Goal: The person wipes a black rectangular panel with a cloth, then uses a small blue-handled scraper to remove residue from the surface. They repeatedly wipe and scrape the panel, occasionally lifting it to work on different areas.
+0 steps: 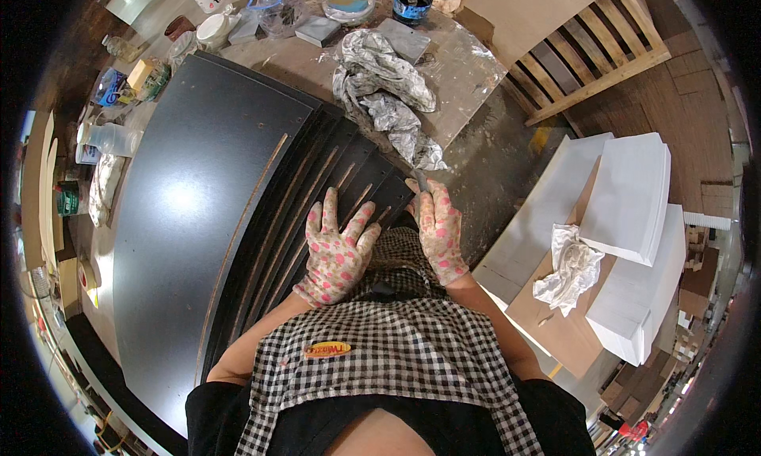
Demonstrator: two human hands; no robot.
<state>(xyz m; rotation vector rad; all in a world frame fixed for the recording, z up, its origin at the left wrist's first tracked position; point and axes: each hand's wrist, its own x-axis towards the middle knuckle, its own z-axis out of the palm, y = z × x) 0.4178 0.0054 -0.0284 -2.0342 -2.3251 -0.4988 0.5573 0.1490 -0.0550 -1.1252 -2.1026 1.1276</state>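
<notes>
Well, those black panels look stiff, heavy: grip the edges. Left hand spreads wide; right hand pinches a grey sliver, perhaps metal.

This is a workshop. Ahead of the right hand, a stained, scuffed tabletop carries smeared rags, an open tub and a splattered black can. Large black boards are stacked left of the left hand; white panels and a slatted wooden pallet stand to the right hand's right.
</notes>
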